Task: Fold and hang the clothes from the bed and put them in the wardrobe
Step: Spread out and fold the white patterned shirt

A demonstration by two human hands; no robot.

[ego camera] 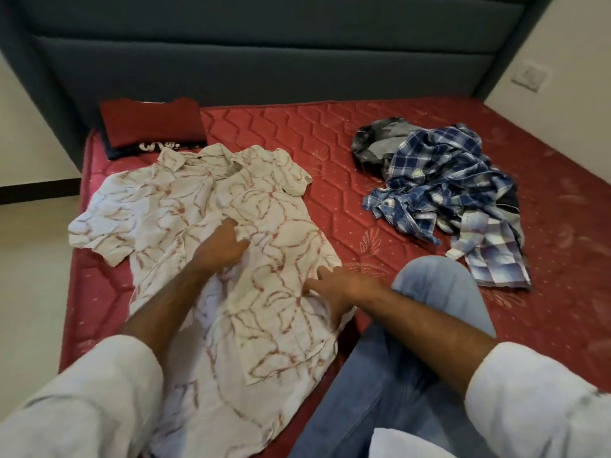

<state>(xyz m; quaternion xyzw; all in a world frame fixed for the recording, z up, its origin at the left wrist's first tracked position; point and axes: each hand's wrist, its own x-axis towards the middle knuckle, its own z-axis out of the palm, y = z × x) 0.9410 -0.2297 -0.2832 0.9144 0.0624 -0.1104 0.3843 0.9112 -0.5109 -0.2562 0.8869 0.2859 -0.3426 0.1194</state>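
Shirt (185, 206) lies flat under both hands' loose grip.

Single head-worn wide-angle cam, looking fwd and down over bed (363, 153) from its near edge, facing headboard (264, 44). Close in: forearms and bent knee (436, 285) fill lower frame. No 2nd view, so no overlap.
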